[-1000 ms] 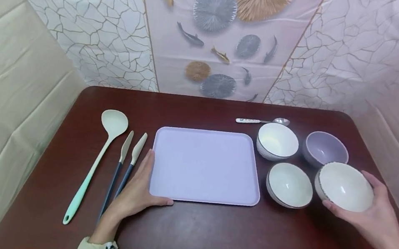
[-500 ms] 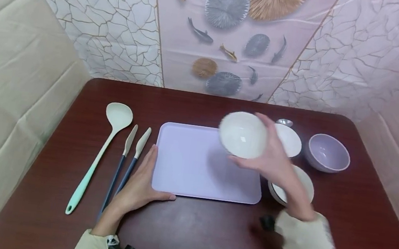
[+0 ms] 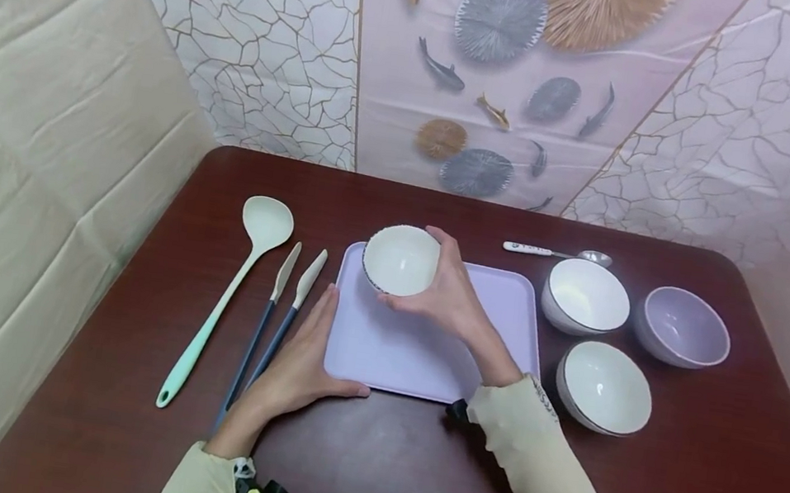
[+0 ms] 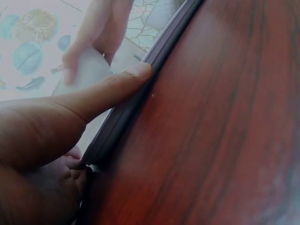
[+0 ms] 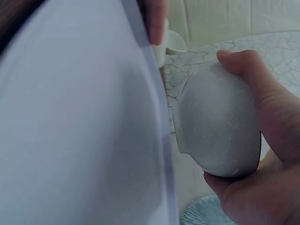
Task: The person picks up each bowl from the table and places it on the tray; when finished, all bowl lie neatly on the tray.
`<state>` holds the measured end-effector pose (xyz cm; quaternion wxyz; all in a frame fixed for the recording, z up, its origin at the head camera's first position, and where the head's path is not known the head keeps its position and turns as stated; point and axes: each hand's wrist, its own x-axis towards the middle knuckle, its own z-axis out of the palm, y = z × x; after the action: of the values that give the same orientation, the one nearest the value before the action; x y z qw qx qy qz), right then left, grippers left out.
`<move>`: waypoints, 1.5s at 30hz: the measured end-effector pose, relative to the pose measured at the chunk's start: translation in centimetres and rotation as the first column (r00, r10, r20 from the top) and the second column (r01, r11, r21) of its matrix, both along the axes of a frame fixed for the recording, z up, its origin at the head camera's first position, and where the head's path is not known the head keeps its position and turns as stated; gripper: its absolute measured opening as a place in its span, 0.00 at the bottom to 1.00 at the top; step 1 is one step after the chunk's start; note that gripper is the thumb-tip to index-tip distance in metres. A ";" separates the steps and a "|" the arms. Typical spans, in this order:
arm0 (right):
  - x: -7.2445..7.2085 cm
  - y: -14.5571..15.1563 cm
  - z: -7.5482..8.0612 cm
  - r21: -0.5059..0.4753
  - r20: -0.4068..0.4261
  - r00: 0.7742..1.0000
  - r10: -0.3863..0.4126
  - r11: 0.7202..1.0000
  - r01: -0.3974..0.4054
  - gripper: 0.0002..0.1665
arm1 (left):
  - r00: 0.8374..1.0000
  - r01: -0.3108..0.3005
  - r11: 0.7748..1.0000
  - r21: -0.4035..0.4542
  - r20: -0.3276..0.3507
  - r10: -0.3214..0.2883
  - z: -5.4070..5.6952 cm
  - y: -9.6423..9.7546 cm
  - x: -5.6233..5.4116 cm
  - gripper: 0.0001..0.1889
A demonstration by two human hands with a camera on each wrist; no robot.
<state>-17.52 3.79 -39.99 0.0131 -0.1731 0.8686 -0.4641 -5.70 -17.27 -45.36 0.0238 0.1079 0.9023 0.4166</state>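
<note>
A white bowl [image 3: 399, 262] is gripped at its side by my right hand [image 3: 447, 291], thumb at the near side and fingers round the back. It is held over the left part of a lilac rectangular tray [image 3: 380, 361]. Seen from the right wrist, the bowl's outer wall [image 5: 220, 117] and foot show a gap above the tray [image 5: 79, 131]. My left hand [image 3: 295, 368] rests at the tray's near left corner, fingers straight along the left side and thumb on the front edge. The left wrist view shows that thumb [image 4: 108, 93] lying against the rim.
Two knives with blue handles [image 3: 273, 347] lie left of the tray, partly behind the left hand. Farther left is a green-handled ladle [image 3: 215, 306]. On the right stand a white bowl [image 3: 587, 295], another white bowl [image 3: 605, 387] and a purple bowl [image 3: 682, 326]. A spoon [image 3: 528, 249] lies behind them.
My right hand has carried the white bowl from the right-hand group of bowls leftward to above the tray. The left hand has stayed at the tray's corner. The head view has shifted slightly.
</note>
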 end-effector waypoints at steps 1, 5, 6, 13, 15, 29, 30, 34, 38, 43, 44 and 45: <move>0.0 -0.1 -0.2 0.004 0.002 1.000 0.000 1.000 0.000 0.71 | 1.000 0.002 1.000 0.002 0.000 -0.002 0.1 0.0 0.0 0.73; -0.1 -0.3 -1.0 0.018 0.013 1.000 -0.009 1.000 0.009 0.70 | 1.000 0.002 1.000 0.005 0.004 -0.002 0.2 0.1 -0.1 0.73; -0.1 -0.3 -1.2 0.021 0.017 1.000 -0.010 1.000 0.010 0.70 | 1.000 0.001 1.000 0.005 0.006 -0.001 0.2 0.1 -0.1 0.73; 0.0 -0.4 -2.0 0.041 0.030 1.000 -0.006 0.999 0.004 0.71 | 1.000 -0.004 1.000 -0.004 0.008 0.004 0.1 0.1 0.0 0.73; 0.0 -0.4 -2.1 0.041 0.031 1.000 0.000 0.999 -0.002 0.72 | 1.000 -0.006 1.000 -0.005 0.009 0.006 0.1 0.1 0.0 0.73; 0.6 1.0 -0.2 0.006 -0.042 0.999 0.016 1.000 -0.016 0.71 | 1.000 -0.003 1.000 -0.012 -0.007 0.003 0.1 0.3 0.1 0.73; 0.8 1.2 0.3 -0.002 -0.042 0.999 0.021 1.000 -0.021 0.70 | 1.000 -0.010 1.000 -0.011 -0.005 0.010 0.0 0.3 0.3 0.73; 2.0 4.6 3.4 -0.063 -0.110 0.993 0.042 0.997 -0.049 0.61 | 1.000 -0.029 0.999 -0.012 -0.009 0.029 0.0 0.4 0.7 0.73; 3.0 11.8 6.2 -0.085 -0.215 0.975 -0.049 0.996 0.031 0.51 | 0.999 -0.036 0.999 -0.017 -0.012 0.036 0.2 0.4 1.0 0.73; 4.0 22.0 6.4 -0.068 -0.168 0.929 -0.329 0.944 0.322 0.48 | 1.000 -0.029 0.999 -0.024 0.002 0.029 0.3 0.9 0.8 0.74; 4.2 23.7 6.0 -0.056 -0.158 0.910 -0.384 0.923 0.380 0.48 | 1.000 -0.027 0.999 -0.024 0.009 0.027 0.3 1.0 0.8 0.74; 4.4 25.4 5.7 -0.045 -0.139 0.888 -0.437 0.899 0.436 0.49 | 0.999 -0.026 0.999 -0.023 0.018 0.026 0.4 1.2 0.8 0.74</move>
<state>-13.16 29.16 -34.30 -0.1559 -0.0070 0.8809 -0.4468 -4.93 -16.06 -44.94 0.0279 0.0919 0.9080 0.4077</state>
